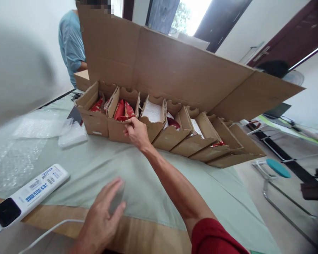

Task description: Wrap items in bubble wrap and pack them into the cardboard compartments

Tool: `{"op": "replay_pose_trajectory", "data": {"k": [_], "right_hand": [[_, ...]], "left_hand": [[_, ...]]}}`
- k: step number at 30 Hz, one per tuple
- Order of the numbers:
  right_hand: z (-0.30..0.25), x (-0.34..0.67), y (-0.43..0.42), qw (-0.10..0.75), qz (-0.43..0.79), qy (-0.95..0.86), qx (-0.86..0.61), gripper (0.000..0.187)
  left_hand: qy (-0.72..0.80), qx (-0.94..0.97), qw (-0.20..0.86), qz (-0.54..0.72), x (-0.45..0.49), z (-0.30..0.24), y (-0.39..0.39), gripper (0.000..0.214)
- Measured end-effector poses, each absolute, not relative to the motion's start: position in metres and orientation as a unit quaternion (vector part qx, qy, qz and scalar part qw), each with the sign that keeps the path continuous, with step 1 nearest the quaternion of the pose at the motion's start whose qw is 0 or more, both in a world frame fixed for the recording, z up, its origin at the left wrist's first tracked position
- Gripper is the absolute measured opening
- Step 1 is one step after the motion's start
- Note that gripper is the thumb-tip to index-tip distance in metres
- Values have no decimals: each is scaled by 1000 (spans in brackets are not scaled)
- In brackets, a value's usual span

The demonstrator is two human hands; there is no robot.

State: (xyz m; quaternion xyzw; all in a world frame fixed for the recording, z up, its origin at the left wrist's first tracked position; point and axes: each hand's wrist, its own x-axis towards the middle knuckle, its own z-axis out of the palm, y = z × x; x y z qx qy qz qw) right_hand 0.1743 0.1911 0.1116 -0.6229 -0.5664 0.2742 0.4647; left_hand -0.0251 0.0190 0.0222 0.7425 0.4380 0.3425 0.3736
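Observation:
A long open cardboard box [175,137] lies across the green-covered table [100,165], split into several compartments by cardboard dividers. Some compartments hold red packets [123,110], others white padding [151,112]. My right hand [136,132] reaches to the box's front wall and grips the rim by the second compartment, thumb on top, fingers curled on the outside. My left hand [103,215] hovers low over the table's near edge with its fingers stretched out, holding nothing, slightly blurred.
The box's tall lid [159,60] stands up behind it. A white power strip [29,195] lies at the near left, bubble wrap [21,141] and a plastic bag [72,134] beyond. Another person in a blue shirt [70,42] stands at the far left. A teal stool [277,169] is on the right.

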Motion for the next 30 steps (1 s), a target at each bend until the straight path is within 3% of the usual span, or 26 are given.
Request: {"op": "replay_pose_trajectory", "data": {"k": [3, 6, 11, 15, 18, 21, 24, 27, 30], "right_hand": [[112, 172, 121, 467, 253, -594, -604, 9], [116, 186, 38, 440, 239, -611, -613, 8], [124, 256, -50, 449, 237, -551, -663, 13], [109, 310, -83, 573, 205, -429, -667, 55], [86, 320, -104, 566, 247, -443, -650, 70], [62, 303, -115, 481, 287, -511, -651, 71], [48, 285, -108, 426, 241, -555, -673, 63], [46, 290, -85, 409, 191, -534, -714, 40], [47, 313, -54, 419, 188, -512, -725, 36]], "left_hand": [[553, 577, 421, 429, -35, 23, 22, 67], [571, 481, 467, 475, -38, 30, 24, 83], [575, 463, 512, 438, -20, 39, 21, 92], [534, 506, 535, 415, 8, 41, 12, 94], [502, 540, 532, 417, 23, 43, 4, 91], [505, 544, 520, 422, 31, 45, 0, 90], [502, 554, 513, 421, 40, 49, 2, 87], [482, 568, 520, 418, 59, 50, 15, 86], [454, 584, 537, 407, 84, 44, 33, 91]]}}
